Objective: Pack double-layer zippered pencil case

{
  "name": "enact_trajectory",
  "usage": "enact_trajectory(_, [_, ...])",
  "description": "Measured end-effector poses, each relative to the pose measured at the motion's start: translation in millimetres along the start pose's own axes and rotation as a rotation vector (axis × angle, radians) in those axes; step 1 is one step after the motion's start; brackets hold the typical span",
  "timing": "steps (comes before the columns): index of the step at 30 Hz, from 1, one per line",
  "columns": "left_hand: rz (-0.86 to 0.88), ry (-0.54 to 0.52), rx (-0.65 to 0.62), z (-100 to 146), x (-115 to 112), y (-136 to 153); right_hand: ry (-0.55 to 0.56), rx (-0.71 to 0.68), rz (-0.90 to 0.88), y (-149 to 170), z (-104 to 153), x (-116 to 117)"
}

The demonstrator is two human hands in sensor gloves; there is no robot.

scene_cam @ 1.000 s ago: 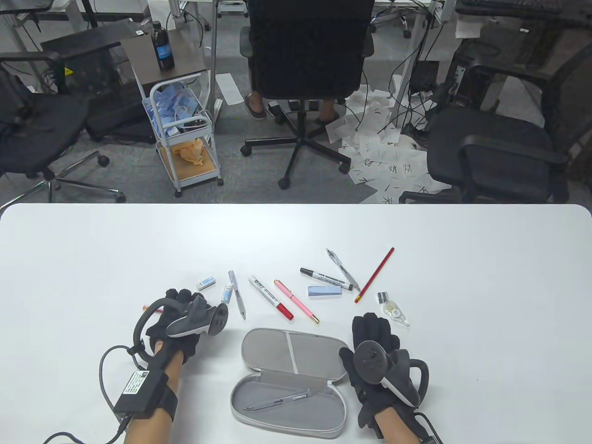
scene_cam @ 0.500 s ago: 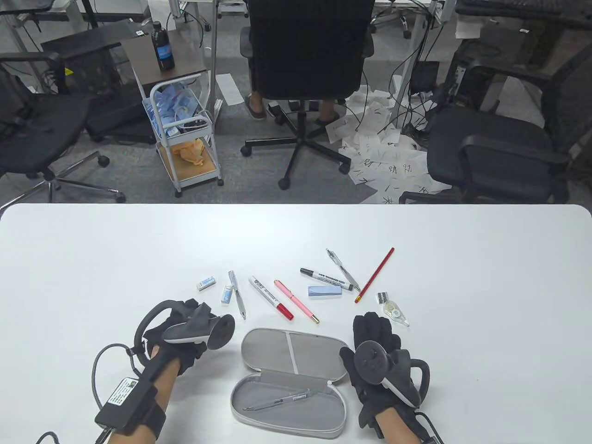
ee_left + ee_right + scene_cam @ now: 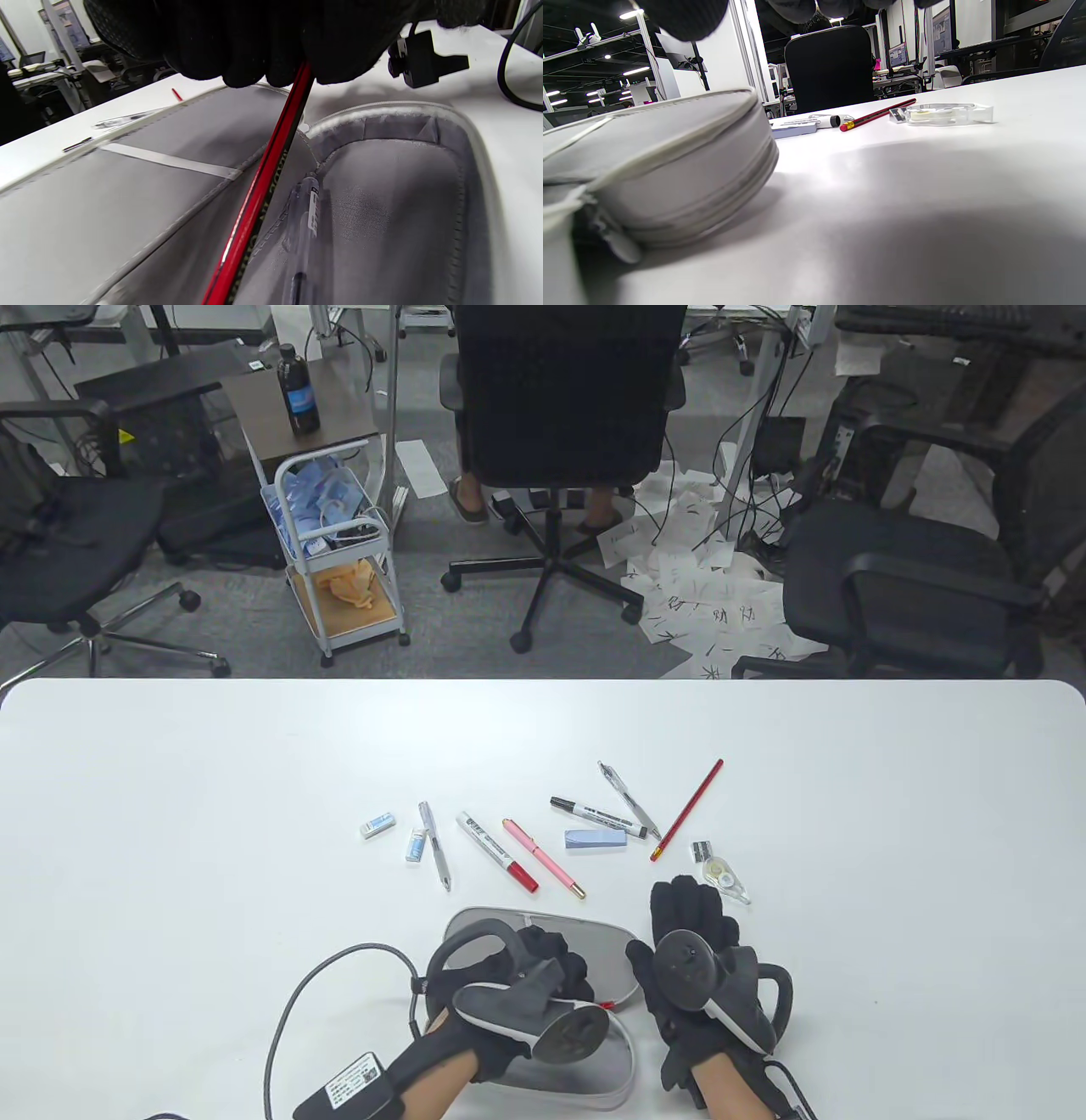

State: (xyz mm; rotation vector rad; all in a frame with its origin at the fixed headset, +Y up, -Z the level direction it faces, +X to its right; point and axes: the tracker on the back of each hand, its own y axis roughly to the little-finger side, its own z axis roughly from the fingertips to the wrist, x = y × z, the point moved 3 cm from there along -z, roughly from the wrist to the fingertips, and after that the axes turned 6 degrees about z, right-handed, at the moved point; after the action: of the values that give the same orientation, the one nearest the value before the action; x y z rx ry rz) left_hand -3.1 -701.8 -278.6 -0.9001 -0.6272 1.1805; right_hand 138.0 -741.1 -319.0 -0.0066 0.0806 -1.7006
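The grey pencil case lies open near the table's front edge, lid away from me. My left hand hovers over its hinge. In the left wrist view its curled fingers pinch a red-and-black pencil that slants down into the case's lower half. A clear pen lies inside, beside the pencil. My right hand rests flat on the table just right of the case, fingers straight, holding nothing. The case's rounded end fills the left of the right wrist view.
Behind the case lie a clear pen, two markers, a pink pen, a blue box, a second red pencil, two small erasers, a sharpener and correction tape.
My left hand has swung from the table's left side rightward and toward me, over the open case, bringing the red pencil with it. The right hand has stayed put.
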Motion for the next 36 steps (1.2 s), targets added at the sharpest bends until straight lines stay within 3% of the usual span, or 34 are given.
enact_trajectory(8, [0.026,0.134,0.005,-14,-32,-4,-0.007,-0.005,-0.016,0,-1,0])
enact_trajectory(14, [0.056,0.157,0.018,-12,-35,-2,-0.013,-0.013,-0.021,-1,-2,1])
enact_trajectory(20, [0.301,0.045,0.154,7,-14,54,-0.015,-0.006,-0.029,0,-1,1])
enact_trajectory(23, [0.353,-0.053,0.320,22,-3,104,-0.016,-0.003,-0.046,0,-1,1])
enact_trajectory(26, [0.341,-0.099,0.573,29,-8,149,-0.016,0.000,-0.065,0,-1,1])
enact_trajectory(30, [0.350,-0.015,0.949,32,-39,205,-0.006,-0.005,-0.069,-1,0,-1])
enact_trajectory(32, [0.406,0.037,1.063,30,-55,220,-0.010,-0.007,-0.063,-1,-1,0])
enact_trajectory(36, [0.405,0.196,1.171,19,-82,235,-0.013,0.010,-0.053,3,-2,1])
